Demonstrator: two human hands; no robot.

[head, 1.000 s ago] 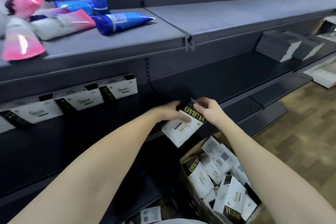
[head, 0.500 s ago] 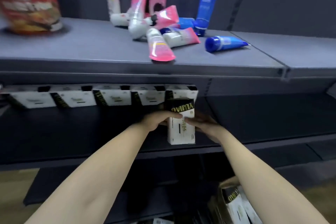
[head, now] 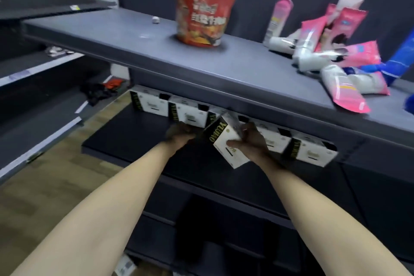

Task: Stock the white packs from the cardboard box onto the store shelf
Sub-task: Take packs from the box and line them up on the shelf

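On the dark store shelf [head: 125, 141] at mid-frame, the right hand [head: 251, 141] grips a tilted white pack [head: 226, 143] while the left hand [head: 179, 134], grip unclear, nears the row of packs [head: 190, 114], which the pack could topple.

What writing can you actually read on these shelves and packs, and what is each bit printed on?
"YUJIAO": gold letters on the black side of the white pack held in the right hand.
Gold lettering on the sides of the packs in the row on the dark shelf: too blurred to read.
White characters on the red noodle cup: blurred, unreadable.
Print on the pink tubes: too small.
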